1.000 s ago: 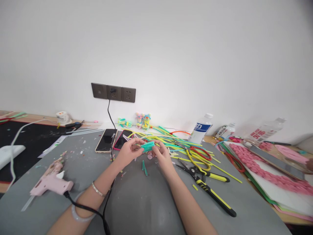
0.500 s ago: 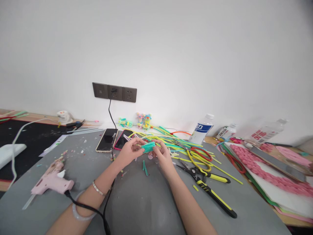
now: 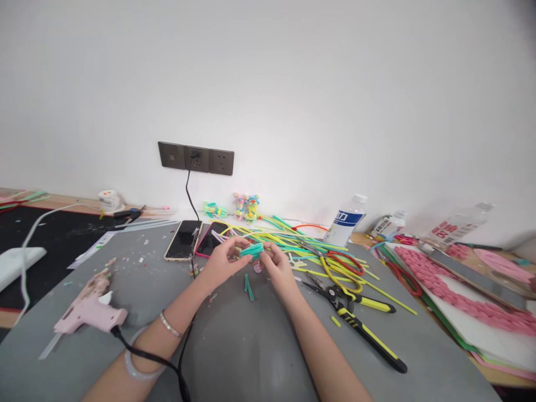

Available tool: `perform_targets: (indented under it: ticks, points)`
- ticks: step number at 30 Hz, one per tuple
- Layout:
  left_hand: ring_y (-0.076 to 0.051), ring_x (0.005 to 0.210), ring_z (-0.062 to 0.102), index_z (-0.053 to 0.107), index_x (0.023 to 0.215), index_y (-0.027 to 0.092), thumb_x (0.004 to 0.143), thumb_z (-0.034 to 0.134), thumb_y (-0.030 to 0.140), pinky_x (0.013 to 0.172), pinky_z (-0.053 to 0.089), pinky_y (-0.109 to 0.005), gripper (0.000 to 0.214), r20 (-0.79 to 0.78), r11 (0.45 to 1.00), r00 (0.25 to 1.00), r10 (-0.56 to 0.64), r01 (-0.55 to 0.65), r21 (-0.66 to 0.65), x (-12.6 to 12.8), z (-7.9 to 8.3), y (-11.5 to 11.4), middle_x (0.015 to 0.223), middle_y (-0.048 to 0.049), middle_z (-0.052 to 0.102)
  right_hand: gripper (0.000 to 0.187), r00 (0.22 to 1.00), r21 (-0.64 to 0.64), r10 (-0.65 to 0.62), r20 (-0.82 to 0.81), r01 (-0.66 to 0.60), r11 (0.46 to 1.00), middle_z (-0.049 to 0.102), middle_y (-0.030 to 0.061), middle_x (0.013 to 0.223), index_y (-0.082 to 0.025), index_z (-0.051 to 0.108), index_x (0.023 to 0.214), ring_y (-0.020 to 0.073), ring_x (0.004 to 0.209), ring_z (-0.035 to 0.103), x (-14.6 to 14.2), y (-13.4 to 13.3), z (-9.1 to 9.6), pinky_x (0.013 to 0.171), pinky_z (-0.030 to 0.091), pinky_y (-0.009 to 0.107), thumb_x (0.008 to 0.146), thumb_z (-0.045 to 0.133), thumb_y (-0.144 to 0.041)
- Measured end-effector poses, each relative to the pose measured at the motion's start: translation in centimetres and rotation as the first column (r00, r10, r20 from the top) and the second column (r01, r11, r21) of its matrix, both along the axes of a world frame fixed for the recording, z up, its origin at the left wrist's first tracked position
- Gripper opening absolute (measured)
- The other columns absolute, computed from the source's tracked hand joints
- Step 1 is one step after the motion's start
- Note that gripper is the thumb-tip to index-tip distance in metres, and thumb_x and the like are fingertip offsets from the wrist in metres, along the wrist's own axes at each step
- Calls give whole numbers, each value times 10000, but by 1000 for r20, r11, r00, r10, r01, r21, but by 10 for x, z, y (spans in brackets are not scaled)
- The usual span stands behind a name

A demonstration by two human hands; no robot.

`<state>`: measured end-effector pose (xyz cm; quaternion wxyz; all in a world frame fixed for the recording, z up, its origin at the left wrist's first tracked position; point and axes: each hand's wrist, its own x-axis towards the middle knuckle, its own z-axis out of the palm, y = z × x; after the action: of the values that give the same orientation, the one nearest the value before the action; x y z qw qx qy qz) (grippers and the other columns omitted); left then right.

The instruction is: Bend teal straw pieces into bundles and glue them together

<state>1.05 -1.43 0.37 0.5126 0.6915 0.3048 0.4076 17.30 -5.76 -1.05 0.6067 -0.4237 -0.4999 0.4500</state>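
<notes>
Between my two hands is a small bundle of teal pipe cleaners, held just above the grey table mat. My left hand pinches its left end with thumb and fingers. At the right end, the fingertips of my right hand grip it too. Short teal pipe cleaner pieces lie on the mat below the hands. Behind them spreads a loose pile of yellow and green pipe cleaners.
A pink glue gun lies left, its black cord crossing under my left forearm. Pliers and scissors lie right. Two phones, small pipe cleaner figures and a bottle stand or lie toward the wall.
The teal bundle has shifted slightly left and tilted a little between my fingers. Both hands keep their hold; the things on the table look unmoved.
</notes>
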Motion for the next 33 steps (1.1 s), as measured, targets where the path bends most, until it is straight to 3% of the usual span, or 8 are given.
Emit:
perform_targets:
  ticks: [6, 13, 22, 33]
  points:
    - [-178, 800, 643, 637, 1015, 160, 769, 646, 261, 694, 517, -281, 267, -31, 1000, 999, -10, 9, -27, -1, 2, 1, 952, -57, 683, 413, 1000, 16, 13, -1, -13, 1000, 609, -9, 718, -213, 538, 894, 142, 584, 579, -1, 2, -6, 494, 384, 237, 753, 710, -562]
    - [-174, 820, 626, 617, 930, 172, 717, 658, 210, 678, 506, -265, 220, -8, 997, 1000, -24, 23, -67, 0, 4, 0, 925, -39, 673, 365, 994, 52, 34, 107, -39, 998, 586, 1, 745, -221, 549, 917, 154, 626, 551, 1, 1, -9, 547, 413, 262, 808, 659, -552]
    - [-198, 892, 634, 598, 1007, 179, 780, 695, 302, 681, 525, -279, 276, 25, 995, 995, -98, 98, -28, 1, -1, 2, 1055, -75, 642, 376, 998, 33, 25, 51, -26, 999, 560, -15, 745, -229, 532, 906, 125, 545, 490, 2, 2, -7, 505, 389, 256, 794, 658, -566]
    - [-173, 834, 630, 579, 959, 186, 756, 642, 215, 642, 488, -242, 215, -50, 1000, 999, -4, 3, -11, 2, 6, -4, 938, -35, 647, 238, 983, 88, 10, 185, -26, 996, 545, -13, 736, -226, 534, 884, 132, 592, 455, -2, -2, -2, 548, 402, 258, 836, 640, -433]
